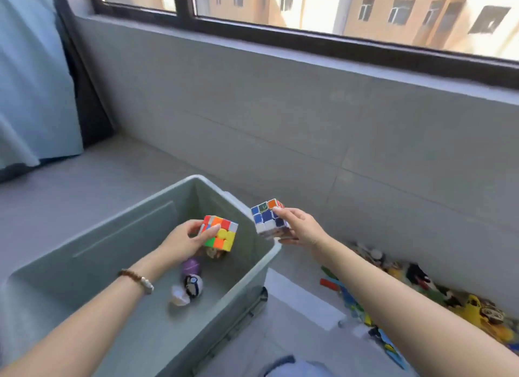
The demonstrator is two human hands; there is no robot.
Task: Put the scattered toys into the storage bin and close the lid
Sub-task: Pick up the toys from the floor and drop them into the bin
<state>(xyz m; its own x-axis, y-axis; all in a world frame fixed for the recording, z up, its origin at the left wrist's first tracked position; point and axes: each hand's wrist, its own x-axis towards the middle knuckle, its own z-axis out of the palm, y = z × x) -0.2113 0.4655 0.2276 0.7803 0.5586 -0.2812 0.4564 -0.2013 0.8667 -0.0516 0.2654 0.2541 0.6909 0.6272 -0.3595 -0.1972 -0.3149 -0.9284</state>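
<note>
The left hand (182,240) has its grip closed around a bright stickerless cube (223,234), thumb across a face of yellow, orange, green and red tiles, above the inside of the open storage bin (134,236). The right hand (299,226) grips a white-edged cube (266,216) with blue, white and orange stickers, just over the bin's right rim. The bin is pale grey-green and stands on the floor (295,306). On its bottom lie a purple ball (191,266), a black, white and purple capsule ball (193,288) and a whitish shell (179,299). Scattered toys (421,292), among them a yellow car (480,309), lie along the wall to the right.
</note>
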